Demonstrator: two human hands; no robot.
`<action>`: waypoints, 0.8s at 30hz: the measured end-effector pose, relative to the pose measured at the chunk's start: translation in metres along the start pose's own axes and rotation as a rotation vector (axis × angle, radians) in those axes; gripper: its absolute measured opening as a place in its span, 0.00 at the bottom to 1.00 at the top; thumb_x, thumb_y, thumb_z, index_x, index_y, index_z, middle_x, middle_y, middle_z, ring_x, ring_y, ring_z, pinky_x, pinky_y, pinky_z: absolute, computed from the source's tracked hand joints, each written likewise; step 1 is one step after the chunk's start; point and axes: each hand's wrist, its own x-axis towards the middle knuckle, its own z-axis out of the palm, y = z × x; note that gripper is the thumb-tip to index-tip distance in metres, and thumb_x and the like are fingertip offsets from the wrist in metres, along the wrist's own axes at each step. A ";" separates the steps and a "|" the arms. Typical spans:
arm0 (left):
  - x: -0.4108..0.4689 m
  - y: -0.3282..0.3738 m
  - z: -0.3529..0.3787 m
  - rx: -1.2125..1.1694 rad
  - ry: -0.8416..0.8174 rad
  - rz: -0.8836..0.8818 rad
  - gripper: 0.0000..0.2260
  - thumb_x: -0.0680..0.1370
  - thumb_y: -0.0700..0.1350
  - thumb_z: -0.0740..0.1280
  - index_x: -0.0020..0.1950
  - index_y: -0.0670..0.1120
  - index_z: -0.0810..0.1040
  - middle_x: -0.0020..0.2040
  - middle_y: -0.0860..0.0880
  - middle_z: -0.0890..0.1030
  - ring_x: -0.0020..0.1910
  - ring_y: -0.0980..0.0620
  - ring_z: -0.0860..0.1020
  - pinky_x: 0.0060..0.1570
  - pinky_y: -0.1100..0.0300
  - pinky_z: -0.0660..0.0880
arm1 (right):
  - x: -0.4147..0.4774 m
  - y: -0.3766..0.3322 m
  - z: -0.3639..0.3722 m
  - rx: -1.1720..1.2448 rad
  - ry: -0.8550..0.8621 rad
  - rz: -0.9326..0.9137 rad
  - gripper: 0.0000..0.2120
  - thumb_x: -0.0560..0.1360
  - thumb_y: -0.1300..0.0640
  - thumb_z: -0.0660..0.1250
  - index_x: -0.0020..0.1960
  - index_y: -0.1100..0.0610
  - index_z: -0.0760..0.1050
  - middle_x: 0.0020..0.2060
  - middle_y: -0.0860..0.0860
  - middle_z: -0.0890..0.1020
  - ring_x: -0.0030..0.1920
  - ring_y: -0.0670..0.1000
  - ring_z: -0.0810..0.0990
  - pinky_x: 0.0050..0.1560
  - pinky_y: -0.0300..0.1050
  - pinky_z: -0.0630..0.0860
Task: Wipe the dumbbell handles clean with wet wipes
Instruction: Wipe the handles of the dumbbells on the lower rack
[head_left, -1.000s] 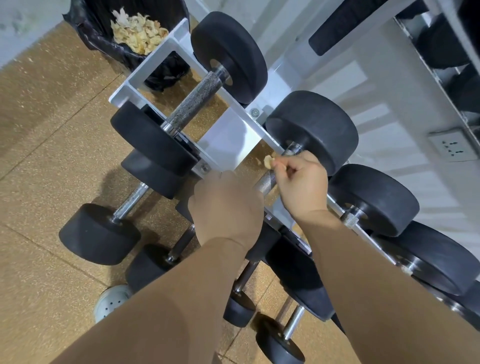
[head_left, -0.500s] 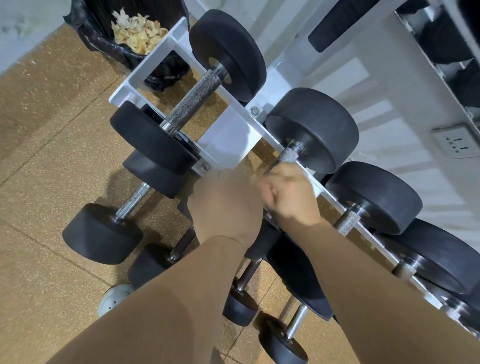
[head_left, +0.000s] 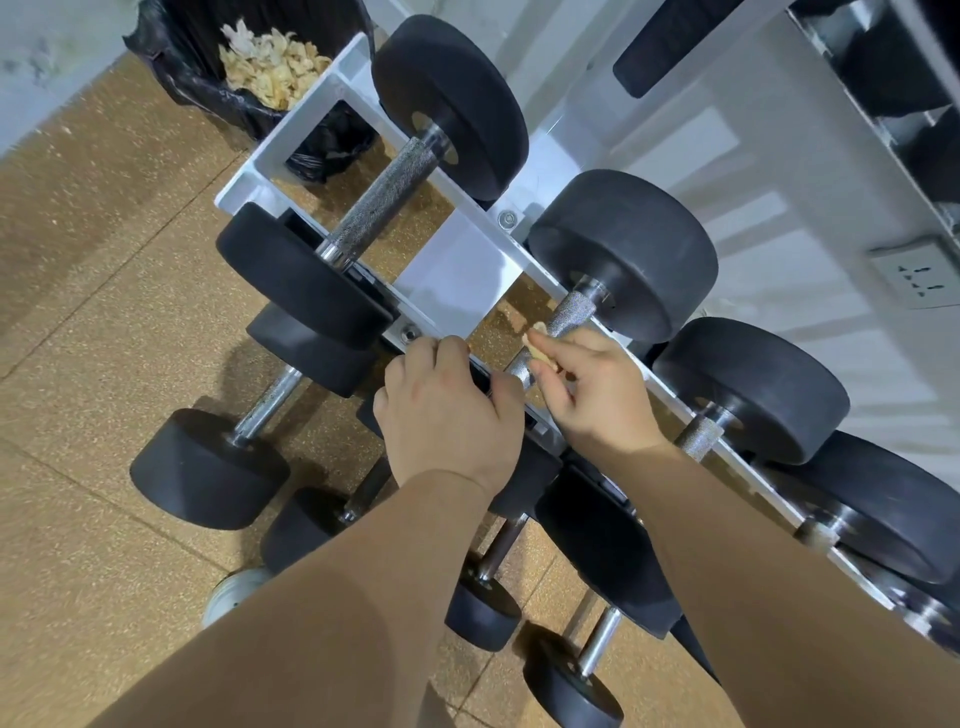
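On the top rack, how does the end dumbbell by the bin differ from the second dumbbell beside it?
The end dumbbell lies untouched; the second dumbbell has the right hand pinching a wipe against its handle. The end dumbbell shows both heads and its whole handle; the second dumbbell's near head is under the left hand, whose fingers curl over it. Both have black round heads and knurled metal handles, on the white rack.

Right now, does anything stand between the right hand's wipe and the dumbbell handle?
Nothing visible does. The right hand pinches the wipe against the handle; the left hand is beside it, toward the handle's near end.
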 end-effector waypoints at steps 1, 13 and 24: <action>0.000 0.000 0.000 -0.001 0.003 0.000 0.20 0.75 0.56 0.60 0.57 0.45 0.78 0.57 0.45 0.77 0.57 0.42 0.73 0.55 0.46 0.68 | -0.002 -0.001 0.000 0.021 -0.022 0.001 0.16 0.79 0.52 0.64 0.63 0.56 0.81 0.40 0.50 0.78 0.42 0.53 0.77 0.45 0.43 0.75; 0.000 0.001 -0.001 0.016 -0.005 -0.006 0.19 0.74 0.56 0.57 0.54 0.45 0.77 0.56 0.46 0.77 0.56 0.42 0.72 0.55 0.47 0.67 | 0.009 -0.029 -0.005 -0.138 -0.189 -0.095 0.09 0.73 0.59 0.65 0.46 0.54 0.84 0.36 0.50 0.78 0.42 0.57 0.77 0.41 0.47 0.76; 0.000 0.001 -0.001 -0.020 0.013 0.008 0.23 0.74 0.57 0.53 0.55 0.44 0.78 0.55 0.45 0.78 0.53 0.43 0.73 0.52 0.48 0.68 | 0.022 -0.017 -0.007 -0.291 -0.018 -0.084 0.08 0.78 0.57 0.66 0.47 0.56 0.84 0.37 0.53 0.78 0.38 0.60 0.79 0.33 0.47 0.77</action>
